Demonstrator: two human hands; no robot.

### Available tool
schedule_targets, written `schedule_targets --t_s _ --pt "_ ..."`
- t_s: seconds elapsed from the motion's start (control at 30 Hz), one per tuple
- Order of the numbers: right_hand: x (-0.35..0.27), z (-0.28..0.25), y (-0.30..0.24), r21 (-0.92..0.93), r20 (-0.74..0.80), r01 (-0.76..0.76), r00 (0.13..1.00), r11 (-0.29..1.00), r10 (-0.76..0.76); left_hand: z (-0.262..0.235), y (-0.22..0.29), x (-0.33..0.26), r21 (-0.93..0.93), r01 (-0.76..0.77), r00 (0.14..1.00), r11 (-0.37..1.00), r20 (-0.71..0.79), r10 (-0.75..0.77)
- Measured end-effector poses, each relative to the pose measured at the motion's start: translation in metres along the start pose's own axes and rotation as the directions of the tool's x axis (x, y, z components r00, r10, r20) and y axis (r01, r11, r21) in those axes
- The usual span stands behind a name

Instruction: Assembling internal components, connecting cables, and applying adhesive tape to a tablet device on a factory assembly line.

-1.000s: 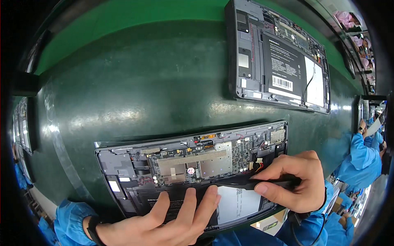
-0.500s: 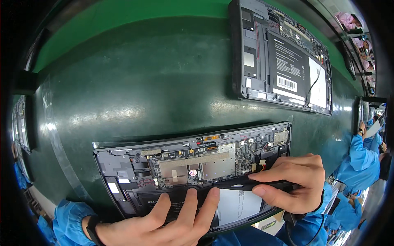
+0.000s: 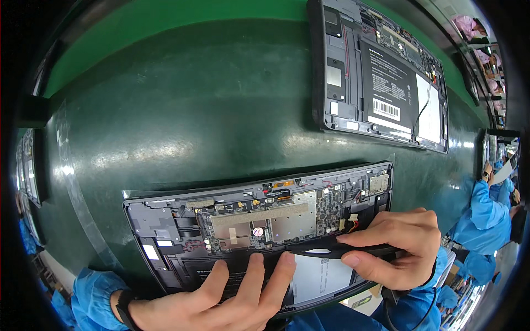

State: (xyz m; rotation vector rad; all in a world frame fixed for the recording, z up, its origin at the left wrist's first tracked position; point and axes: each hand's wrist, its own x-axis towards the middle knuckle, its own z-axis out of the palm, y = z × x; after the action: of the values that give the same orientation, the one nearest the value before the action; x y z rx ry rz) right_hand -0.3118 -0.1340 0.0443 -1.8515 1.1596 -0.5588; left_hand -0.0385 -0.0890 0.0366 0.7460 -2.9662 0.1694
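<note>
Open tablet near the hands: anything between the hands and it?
Nothing visible. The left hand lies flat on the near open tablet, fingers on its battery area; the right hand holds a black tool over it.

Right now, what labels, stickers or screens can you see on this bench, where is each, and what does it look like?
Barcode label: on the black battery of the far opened device, upper right; white rectangle with black bars.
White sheet: right of that battery; plain pale rectangle.
Round sticker: middle of the near opened device; small, white and red.
Pale panel: on the near device between the left hand and right hand; whitish rectangle.
Screens: none lit.
</note>
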Motion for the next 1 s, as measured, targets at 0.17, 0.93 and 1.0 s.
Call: schedule_targets --t_s 0.17,0.93,1.0 --pt "0.001 0.002 -0.001 0.007 0.000 -0.020 1.000 1.000 0.020 0.000 0.001 0.001 -0.019 0.021 1.000 1.000 -0.004 -0.022" --pt "0.004 -0.004 -0.005 0.101 0.042 -0.157 0.987 0.982 0.154 0.001 0.009 0.000 0.064 0.078 0.997 0.995 -0.005 -0.078" --pt "0.005 -0.003 -0.005 0.106 0.041 -0.164 0.986 0.981 0.161 0.001 0.009 0.000 0.060 0.082 0.997 0.995 -0.008 -0.082"
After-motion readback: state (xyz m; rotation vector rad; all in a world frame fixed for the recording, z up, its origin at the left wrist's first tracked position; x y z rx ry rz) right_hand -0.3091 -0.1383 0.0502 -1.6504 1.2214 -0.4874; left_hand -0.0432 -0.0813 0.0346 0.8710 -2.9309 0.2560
